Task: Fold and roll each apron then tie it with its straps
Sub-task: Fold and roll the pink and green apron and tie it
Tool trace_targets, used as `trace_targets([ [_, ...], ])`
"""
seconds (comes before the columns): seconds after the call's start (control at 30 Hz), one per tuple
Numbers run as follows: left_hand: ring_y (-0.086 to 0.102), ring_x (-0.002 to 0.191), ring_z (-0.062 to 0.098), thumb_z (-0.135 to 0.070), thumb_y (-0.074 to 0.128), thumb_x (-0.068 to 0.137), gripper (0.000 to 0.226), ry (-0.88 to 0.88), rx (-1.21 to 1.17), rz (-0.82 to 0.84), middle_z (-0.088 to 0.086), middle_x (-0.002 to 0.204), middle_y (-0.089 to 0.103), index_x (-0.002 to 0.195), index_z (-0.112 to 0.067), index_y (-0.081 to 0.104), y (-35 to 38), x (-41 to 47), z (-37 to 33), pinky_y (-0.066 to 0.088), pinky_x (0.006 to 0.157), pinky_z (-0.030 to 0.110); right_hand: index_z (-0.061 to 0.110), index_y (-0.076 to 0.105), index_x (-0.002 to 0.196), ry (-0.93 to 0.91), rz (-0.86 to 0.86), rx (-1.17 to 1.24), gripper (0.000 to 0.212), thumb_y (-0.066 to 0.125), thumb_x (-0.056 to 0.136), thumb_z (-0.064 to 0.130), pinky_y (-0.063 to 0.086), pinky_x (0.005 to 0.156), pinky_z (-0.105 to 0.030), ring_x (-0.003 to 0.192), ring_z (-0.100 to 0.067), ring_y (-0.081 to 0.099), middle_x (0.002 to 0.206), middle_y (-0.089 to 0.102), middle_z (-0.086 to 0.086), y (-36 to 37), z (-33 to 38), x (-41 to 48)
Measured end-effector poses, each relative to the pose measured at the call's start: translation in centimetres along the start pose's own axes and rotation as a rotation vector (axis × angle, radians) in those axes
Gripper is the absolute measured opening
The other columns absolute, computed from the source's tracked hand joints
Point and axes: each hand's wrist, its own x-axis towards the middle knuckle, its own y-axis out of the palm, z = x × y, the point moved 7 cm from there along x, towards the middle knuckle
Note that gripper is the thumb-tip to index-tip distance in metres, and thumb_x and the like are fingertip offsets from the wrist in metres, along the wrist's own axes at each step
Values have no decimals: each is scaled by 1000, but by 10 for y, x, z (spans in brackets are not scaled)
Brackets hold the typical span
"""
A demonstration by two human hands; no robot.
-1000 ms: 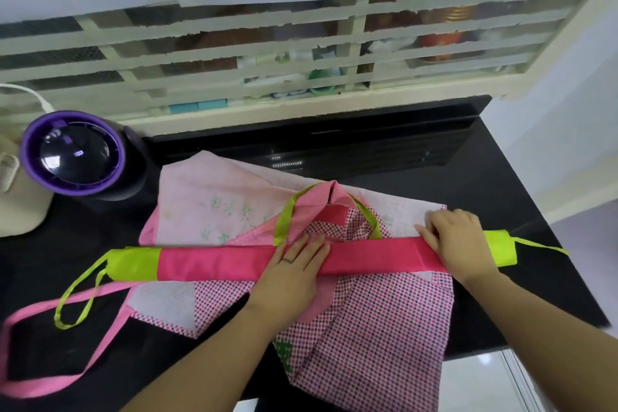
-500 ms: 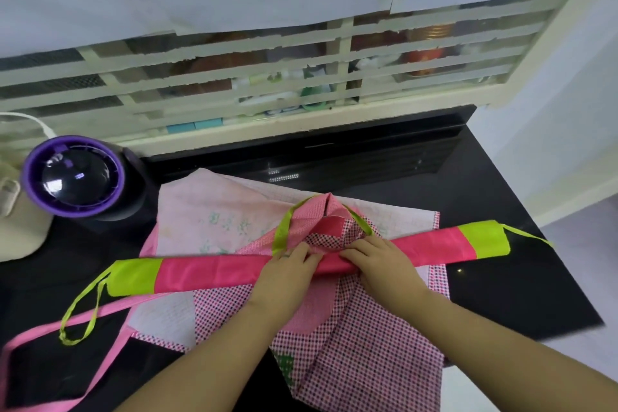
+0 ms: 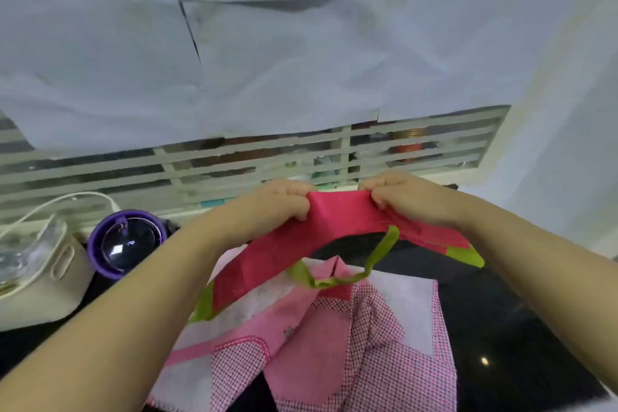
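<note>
A long folded magenta apron (image 3: 337,224) with lime green ends is lifted off the counter and bent in the middle. My left hand (image 3: 277,201) grips it just left of the bend. My right hand (image 3: 401,199) grips it just right of the bend. Both halves droop down and outward. Its lime green strap (image 3: 374,261) hangs in a loop below the hands. Under it, a pink checked apron (image 3: 351,344) lies spread on the black counter (image 3: 501,328).
A purple-rimmed round appliance (image 3: 125,242) stands at the back left beside a beige container (image 3: 43,281) with a white cable. A slatted window grille (image 3: 234,160) and a pale curtain (image 3: 267,43) rise behind the counter. A white wall is on the right.
Both hands came together at the middle of the magenta apron and lifted it off the counter, bending it in half. The camera tilted upward.
</note>
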Motion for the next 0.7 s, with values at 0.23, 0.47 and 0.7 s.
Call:
trace_targets([
  [0.23,49,68,22,-5,35,66,32,312,-526,-225,12,70,52,89,5,55,-59,-18,-96,53,70,28,5,43,62,-77,-2,625,12,32,69,5,46,63,-28,36,-11,35,46,40,-4,-36,93,7],
  [0.47,41,50,10,-9,42,83,31,499,-632,-632,2,54,39,55,-15,51,-83,-47,-143,41,55,24,8,43,67,-201,66,849,32,24,91,14,42,51,-22,39,-12,31,47,36,-4,-24,156,16],
  [0.7,41,48,8,-3,40,86,37,577,-856,-955,-6,49,43,54,-19,50,-115,-68,-155,36,51,23,14,59,78,-265,-146,934,28,43,99,21,45,60,-28,58,-16,53,69,58,-8,-12,184,27],
])
